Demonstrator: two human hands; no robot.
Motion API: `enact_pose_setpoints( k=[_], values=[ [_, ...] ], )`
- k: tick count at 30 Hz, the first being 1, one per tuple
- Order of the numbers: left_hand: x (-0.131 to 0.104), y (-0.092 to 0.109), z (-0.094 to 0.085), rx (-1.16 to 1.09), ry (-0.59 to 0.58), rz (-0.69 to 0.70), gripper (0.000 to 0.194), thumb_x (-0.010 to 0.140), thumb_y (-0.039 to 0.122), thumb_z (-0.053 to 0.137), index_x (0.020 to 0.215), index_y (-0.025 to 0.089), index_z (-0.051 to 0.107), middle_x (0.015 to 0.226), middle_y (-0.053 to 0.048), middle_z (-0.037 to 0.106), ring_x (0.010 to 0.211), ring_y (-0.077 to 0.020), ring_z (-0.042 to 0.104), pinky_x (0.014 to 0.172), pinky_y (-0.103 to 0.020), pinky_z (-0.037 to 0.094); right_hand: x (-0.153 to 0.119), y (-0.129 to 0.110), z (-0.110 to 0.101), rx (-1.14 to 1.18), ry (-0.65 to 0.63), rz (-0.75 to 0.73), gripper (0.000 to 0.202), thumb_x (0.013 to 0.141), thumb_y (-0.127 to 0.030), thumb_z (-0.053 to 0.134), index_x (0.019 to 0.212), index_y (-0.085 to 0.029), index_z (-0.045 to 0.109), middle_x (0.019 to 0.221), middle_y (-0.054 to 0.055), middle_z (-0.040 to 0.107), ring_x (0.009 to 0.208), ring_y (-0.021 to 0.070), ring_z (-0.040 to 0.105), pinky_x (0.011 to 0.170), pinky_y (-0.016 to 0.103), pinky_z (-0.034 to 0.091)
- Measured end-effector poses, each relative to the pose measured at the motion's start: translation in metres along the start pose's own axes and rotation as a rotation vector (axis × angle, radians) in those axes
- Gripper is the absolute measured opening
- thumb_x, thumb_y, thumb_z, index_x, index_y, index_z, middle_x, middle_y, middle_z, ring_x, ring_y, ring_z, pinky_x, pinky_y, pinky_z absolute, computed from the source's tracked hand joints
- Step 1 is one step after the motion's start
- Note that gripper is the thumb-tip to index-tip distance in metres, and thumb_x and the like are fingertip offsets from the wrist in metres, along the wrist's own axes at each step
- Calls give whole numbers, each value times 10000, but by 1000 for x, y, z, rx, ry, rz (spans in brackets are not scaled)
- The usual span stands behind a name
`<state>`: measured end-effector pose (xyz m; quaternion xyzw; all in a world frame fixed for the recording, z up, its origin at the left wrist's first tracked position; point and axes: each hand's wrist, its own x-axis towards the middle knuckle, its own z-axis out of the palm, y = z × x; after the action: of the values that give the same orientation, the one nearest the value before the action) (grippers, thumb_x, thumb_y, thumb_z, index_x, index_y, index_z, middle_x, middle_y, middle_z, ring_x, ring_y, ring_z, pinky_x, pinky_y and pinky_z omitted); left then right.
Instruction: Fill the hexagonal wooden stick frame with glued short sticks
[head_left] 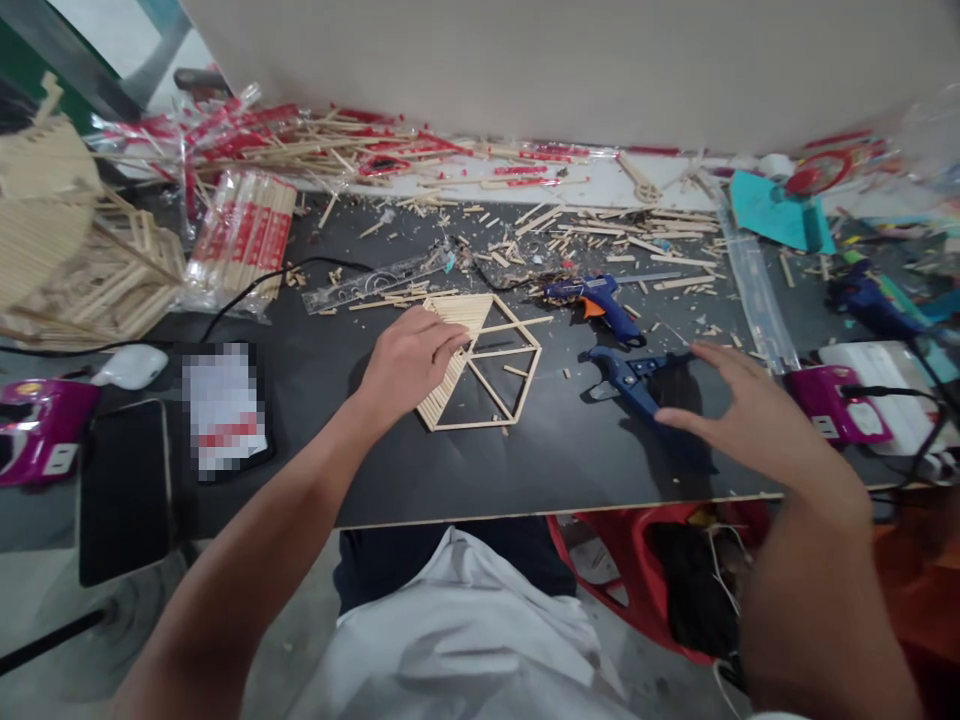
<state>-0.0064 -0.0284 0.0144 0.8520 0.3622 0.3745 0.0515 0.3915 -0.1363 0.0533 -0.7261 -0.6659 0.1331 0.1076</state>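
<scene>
Faced a dark table (510, 470), littered along its far side with cut sticks (630, 235). Saw a large wooden model (45, 250) at the far left, with packed sticks (244, 235) just beside it. Found a hexagonal stick frame (504, 352) lying flat near the middle of the table, its left part covered with slats laid side by side, its right part showing bare spokes and gaps. Had the right hand (750, 420) open, thumb and fingers spread apart around a blue tool (634, 385); could not tell about contact. Had the left hand (412, 360) over the slatted part, fingers bent; could not tell between gripping and merely pressing down. Noticed a black phone (124, 490) well apart to the left, then a blue glue gun (600, 300) just beyond the tool. Saw a loose stick (517, 325) slanting from near the left fingertips out past the rim, and a short offcut (515, 371) inside a gap.
</scene>
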Motion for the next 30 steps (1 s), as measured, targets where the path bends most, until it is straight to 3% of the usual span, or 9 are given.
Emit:
enact_pose_setpoints(
  k=[3,5,7,10,13,17,20,25,30],
  values=[
    [0,0,0,1,-21,-29,235,1031,279,601,927,193,793,829,-51,781,813,-185,702,783,-319,556,-4,22,8,-24,-137,-47,1130,767,-799,645,1647,-185,292,1703,203,289,1585,463,240,1251,681,286],
    [0,0,0,6,-22,-37,230,1027,301,616,919,205,795,820,-46,782,811,-185,707,785,-321,557,-3,23,10,-77,-173,-70,1104,766,-780,663,1651,-231,297,1705,196,275,1603,438,192,1266,618,286],
    [1,0,-1,5,-11,-30,221,1021,306,628,918,206,796,812,-46,781,806,-185,709,776,-318,554,-1,17,8,-132,-180,-94,1000,777,-725,683,1602,-238,396,1606,234,405,1545,455,315,1230,583,343],
    [2,2,-2,16,6,-20,222,1020,294,628,902,202,792,799,-45,777,791,-182,707,752,-304,546,-2,7,4,-184,-217,-180,744,832,-596,624,1439,-173,552,1362,240,584,1308,469,556,1102,609,457],
    [3,6,-4,26,40,-9,218,1017,275,633,889,191,788,786,-42,771,775,-174,705,735,-285,539,-11,-5,-1,-245,-259,-207,532,867,-466,516,1264,-127,619,1197,242,645,1136,458,634,981,603,506],
    [2,11,-5,46,51,-35,235,1030,274,602,915,182,786,792,-50,768,782,-178,712,732,-282,535,-28,-39,-8,-93,-274,-67,316,914,-465,458,1037,-213,606,1023,180,700,901,372,689,787,495,535],
    [1,14,-5,62,44,-65,276,1055,286,541,948,194,777,819,-53,775,793,-176,719,725,-281,530,-37,-80,-6,141,-381,44,322,972,-547,418,838,-272,517,742,61,662,687,271,644,639,392,499],
    [1,18,-6,74,36,-77,321,1076,328,498,961,196,768,827,-51,784,784,-170,728,712,-270,528,-34,-144,16,338,-374,-34,242,986,-454,486,861,-255,541,804,47,701,715,231,641,650,345,472],
    [2,23,-9,68,31,-72,300,1070,311,519,962,186,770,811,-49,783,764,-166,733,716,-261,527,-24,-174,31,436,-338,-50,241,1007,-450,472,914,-244,553,914,76,706,791,234,646,701,360,484]
  ],
)
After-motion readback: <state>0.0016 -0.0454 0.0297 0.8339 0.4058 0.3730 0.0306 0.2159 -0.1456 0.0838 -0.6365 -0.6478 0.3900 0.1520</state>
